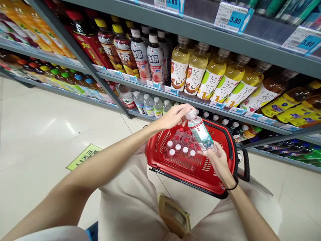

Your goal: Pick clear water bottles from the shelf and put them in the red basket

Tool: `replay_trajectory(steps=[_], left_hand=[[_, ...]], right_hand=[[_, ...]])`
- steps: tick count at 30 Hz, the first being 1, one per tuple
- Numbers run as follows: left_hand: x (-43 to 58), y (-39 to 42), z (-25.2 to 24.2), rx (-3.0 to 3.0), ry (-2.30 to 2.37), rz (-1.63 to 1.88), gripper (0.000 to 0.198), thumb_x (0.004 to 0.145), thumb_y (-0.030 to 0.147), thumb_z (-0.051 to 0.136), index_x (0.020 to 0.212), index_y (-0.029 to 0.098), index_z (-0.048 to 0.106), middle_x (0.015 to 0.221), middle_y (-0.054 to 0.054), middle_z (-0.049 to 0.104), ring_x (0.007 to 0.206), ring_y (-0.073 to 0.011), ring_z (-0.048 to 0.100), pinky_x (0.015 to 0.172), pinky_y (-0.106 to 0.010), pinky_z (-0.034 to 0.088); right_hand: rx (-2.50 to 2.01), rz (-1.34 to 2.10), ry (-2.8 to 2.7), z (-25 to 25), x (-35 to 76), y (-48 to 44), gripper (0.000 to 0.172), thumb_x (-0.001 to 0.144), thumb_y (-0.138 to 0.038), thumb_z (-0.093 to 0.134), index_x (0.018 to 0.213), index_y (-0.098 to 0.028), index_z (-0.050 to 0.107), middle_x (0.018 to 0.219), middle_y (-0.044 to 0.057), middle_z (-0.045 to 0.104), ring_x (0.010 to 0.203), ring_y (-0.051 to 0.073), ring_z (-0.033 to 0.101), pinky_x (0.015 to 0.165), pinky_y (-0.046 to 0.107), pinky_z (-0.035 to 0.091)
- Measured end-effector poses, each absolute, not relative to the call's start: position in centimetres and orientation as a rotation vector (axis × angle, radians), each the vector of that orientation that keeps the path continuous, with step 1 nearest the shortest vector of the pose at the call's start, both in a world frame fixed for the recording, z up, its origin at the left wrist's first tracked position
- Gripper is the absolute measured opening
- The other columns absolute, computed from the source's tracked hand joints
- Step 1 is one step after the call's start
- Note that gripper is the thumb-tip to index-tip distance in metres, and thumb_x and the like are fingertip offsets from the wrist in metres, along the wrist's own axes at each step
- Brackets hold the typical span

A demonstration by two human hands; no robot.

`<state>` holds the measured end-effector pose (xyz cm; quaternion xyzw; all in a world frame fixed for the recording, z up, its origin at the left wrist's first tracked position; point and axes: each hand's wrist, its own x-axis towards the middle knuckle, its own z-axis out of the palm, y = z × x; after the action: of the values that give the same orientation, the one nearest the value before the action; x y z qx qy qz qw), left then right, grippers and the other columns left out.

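Observation:
A clear water bottle (202,134) with a green-and-white label and a red band is held tilted over the red shopping basket (160,164). My right hand (218,160) grips the bottle near its base. At the other end, my left hand (175,116) has its fingers curled around the clear cap. Below, inside the basket, several small bottles (185,149) with white or red caps stand together. The bottle and my left arm hide part of the basket's far side. The basket sits between my knees, its black handle at the right.
Drink shelves (160,83) run across in front, with several tea bottles (198,75) and blue price tags (235,20). Lower down are small capped bottles (149,105). A green floor sign (82,155) lies on the pale tiles at left. A tan object (174,214) is beneath me.

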<state>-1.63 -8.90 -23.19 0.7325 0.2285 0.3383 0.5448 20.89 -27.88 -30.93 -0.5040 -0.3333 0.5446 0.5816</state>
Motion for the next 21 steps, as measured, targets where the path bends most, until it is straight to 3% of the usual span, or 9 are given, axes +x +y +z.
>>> replay_trajectory(steps=[6, 13, 16, 18, 21], left_hand=[[-1.8, -9.17, -22.93, 1.929, 0.581, 0.93, 0.048, 0.109, 0.052, 0.047, 0.112, 0.013, 0.076, 0.098, -0.008, 0.075, 0.077, -0.0126, 0.063, 0.071, -0.024, 0.048], [-1.73, -9.06, -23.0, 1.988, 0.616, 0.908, 0.052, 0.108, 0.053, 0.046, 0.1, 0.011, 0.077, 0.079, -0.004, 0.069, 0.064, -0.0108, 0.051, 0.06, -0.023, 0.037], [-1.71, -8.99, -23.07, 1.961, 0.592, 0.91, 0.051, 0.109, 0.05, 0.045, 0.103, 0.012, 0.079, 0.083, -0.005, 0.071, 0.067, -0.0112, 0.056, 0.063, -0.023, 0.041], [-1.64, -9.04, -23.14, 1.921, 0.588, 0.902, 0.05, 0.108, 0.052, 0.047, 0.11, 0.012, 0.079, 0.084, -0.005, 0.072, 0.064, -0.0106, 0.056, 0.062, -0.023, 0.042], [-1.45, -9.27, -23.25, 1.874, 0.596, 0.864, 0.051, 0.103, 0.057, 0.056, 0.112, 0.012, 0.078, 0.079, -0.004, 0.07, 0.055, -0.009, 0.051, 0.055, -0.022, 0.04]], right_hand=[[-1.343, 0.837, -0.977, -31.52, 20.39, -27.63, 0.06, 0.069, -0.032, 0.096, 0.118, -0.021, 0.063, 0.111, 0.005, 0.07, 0.099, 0.02, 0.07, 0.089, 0.033, 0.06], [-1.358, 0.811, -0.95, -31.8, 20.6, -27.7, 0.06, 0.068, -0.032, 0.097, 0.116, -0.022, 0.062, 0.108, 0.005, 0.069, 0.097, 0.02, 0.069, 0.087, 0.034, 0.06], [-1.309, 1.022, -0.88, -31.61, 20.7, -27.8, 0.048, 0.08, -0.042, 0.09, 0.116, -0.022, 0.066, 0.108, 0.006, 0.072, 0.092, 0.02, 0.071, 0.088, 0.036, 0.061], [-1.247, 1.228, -0.82, -31.34, 20.64, -27.88, 0.039, 0.091, -0.053, 0.079, 0.108, -0.019, 0.069, 0.093, 0.006, 0.074, 0.074, 0.017, 0.069, 0.072, 0.033, 0.062], [-1.229, 1.394, -0.728, -30.91, 20.59, -27.93, 0.055, 0.092, -0.07, 0.068, 0.095, -0.015, 0.07, 0.071, 0.006, 0.07, 0.047, 0.012, 0.054, 0.039, 0.023, 0.043]])
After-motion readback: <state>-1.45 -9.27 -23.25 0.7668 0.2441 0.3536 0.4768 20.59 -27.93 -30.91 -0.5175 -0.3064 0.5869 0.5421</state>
